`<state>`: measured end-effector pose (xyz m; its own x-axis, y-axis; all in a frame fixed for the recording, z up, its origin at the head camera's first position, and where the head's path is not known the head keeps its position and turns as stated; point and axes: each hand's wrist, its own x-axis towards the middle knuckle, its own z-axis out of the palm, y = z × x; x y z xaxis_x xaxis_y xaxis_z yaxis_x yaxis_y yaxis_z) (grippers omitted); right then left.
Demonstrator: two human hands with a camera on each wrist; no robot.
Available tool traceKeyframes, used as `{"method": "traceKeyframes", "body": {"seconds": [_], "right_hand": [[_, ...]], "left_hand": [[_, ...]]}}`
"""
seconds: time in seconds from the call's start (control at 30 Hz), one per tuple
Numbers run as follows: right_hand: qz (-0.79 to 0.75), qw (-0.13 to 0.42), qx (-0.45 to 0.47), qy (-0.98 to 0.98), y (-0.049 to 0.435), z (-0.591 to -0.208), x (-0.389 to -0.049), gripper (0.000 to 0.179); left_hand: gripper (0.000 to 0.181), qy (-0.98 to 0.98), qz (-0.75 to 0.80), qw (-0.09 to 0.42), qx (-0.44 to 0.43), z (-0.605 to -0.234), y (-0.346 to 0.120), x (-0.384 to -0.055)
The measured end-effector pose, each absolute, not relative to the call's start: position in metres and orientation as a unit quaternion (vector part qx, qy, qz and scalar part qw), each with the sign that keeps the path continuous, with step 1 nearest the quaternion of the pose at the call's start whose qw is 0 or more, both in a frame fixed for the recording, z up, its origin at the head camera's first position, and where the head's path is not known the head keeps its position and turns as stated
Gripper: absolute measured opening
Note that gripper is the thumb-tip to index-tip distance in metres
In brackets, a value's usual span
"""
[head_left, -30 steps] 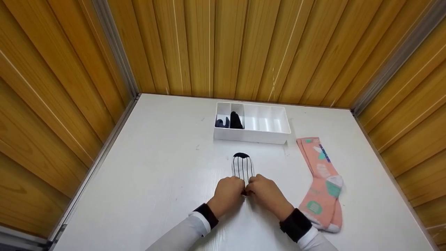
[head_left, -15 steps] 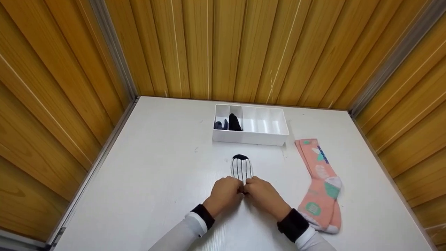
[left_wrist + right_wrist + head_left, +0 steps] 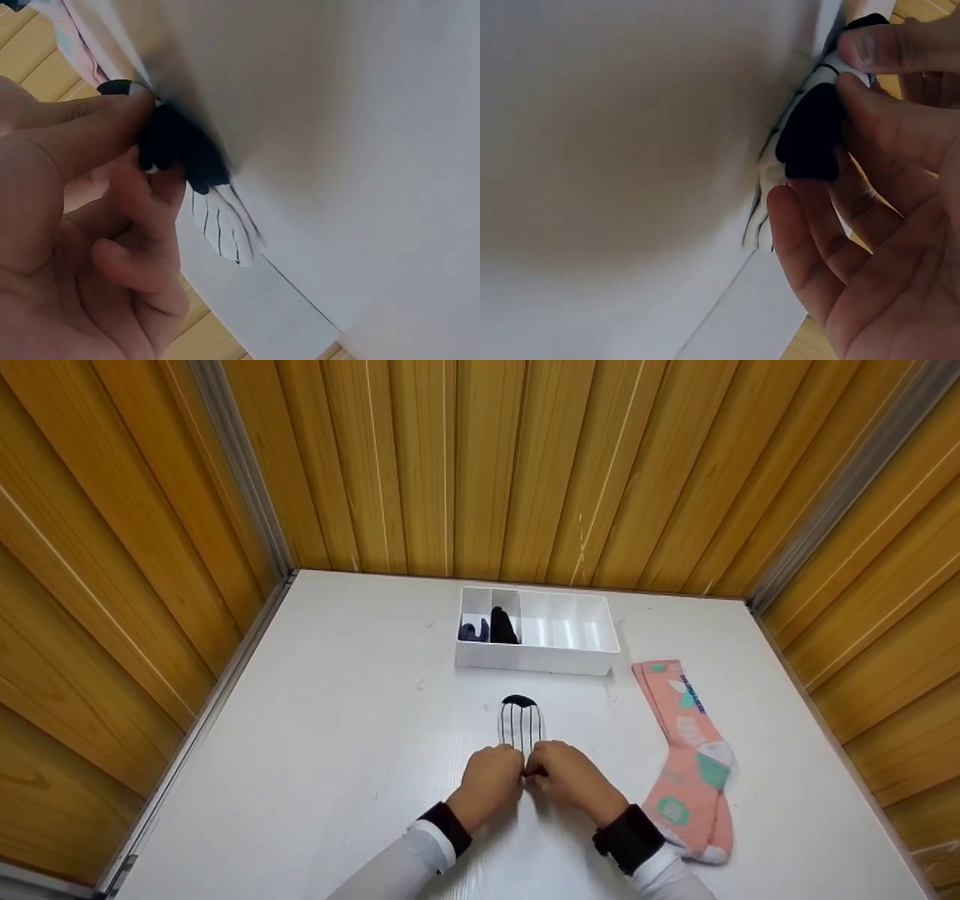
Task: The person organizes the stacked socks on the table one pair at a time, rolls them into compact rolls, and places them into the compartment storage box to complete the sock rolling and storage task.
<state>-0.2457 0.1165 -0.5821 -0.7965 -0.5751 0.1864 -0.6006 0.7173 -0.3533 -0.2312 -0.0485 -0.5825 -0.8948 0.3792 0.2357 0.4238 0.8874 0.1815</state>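
A white sock with thin black stripes and a black end [image 3: 520, 723] lies lengthwise on the table, in front of the person. At its near end, the left hand [image 3: 489, 781] pinches the sock from the left side. The right hand [image 3: 573, 780] grips the same end from the right, close beside the other. In the left wrist view, black fabric [image 3: 184, 146] bunches between thumb and fingers. Black and white fabric [image 3: 814, 135] shows folded at the right fingertips in the right wrist view. From the head, the hands hide this near end.
A white divided box [image 3: 536, 659] stands toward the back of the table. Its two left compartments hold a dark blue item [image 3: 472, 633] and a black item [image 3: 503, 628]. Pink patterned socks [image 3: 690, 772] lie flat to the right, near the right wrist. Wood-look panels [image 3: 480, 472] enclose the table.
Both hands keep their hold at the sock's near end, with only small finger shifts. The head view has tilted slightly, so the scene sits a little lower.
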Motion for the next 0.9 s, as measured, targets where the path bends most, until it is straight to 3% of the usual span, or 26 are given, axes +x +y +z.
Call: {"method": "traceKeyframes", "body": {"seconds": [0.1, 0.2, 0.33, 0.43, 0.53, 0.77, 0.9], "right_hand": [[0.121, 0.137, 0.316, -0.931, 0.111, -0.583, -0.233, 0.014], [0.073, 0.210, 0.296, -0.929, 0.105, -0.586, -0.223, 0.016], [0.071, 0.193, 0.293, -0.934, 0.101, -0.589, -0.220, 0.011], [0.081, 0.156, 0.297, -0.939, 0.100, -0.588, -0.223, 0.011], [0.118, 0.107, 0.293, -0.943, 0.101, -0.586, -0.229, 0.015], [0.204, -0.035, 0.298, -0.932, 0.108, -0.575, -0.251, 0.012], [0.227, -0.091, 0.301, -0.922, 0.113, -0.568, -0.262, 0.013]], "left_hand": [[0.023, -0.968, -0.116, 0.081, -0.207, -0.579, -0.047, -0.235], [0.027, -0.966, -0.160, 0.023, -0.202, -0.574, -0.051, -0.245], [0.026, -0.953, -0.229, -0.078, -0.183, -0.571, -0.060, -0.258], [0.026, -0.952, -0.233, -0.093, -0.178, -0.571, -0.062, -0.259], [0.029, -0.958, -0.207, -0.061, -0.191, -0.570, -0.062, -0.255], [0.017, -0.964, -0.029, 0.132, -0.230, -0.574, -0.053, -0.227], [0.017, -0.956, 0.003, 0.167, -0.242, -0.576, -0.044, -0.221]]}}
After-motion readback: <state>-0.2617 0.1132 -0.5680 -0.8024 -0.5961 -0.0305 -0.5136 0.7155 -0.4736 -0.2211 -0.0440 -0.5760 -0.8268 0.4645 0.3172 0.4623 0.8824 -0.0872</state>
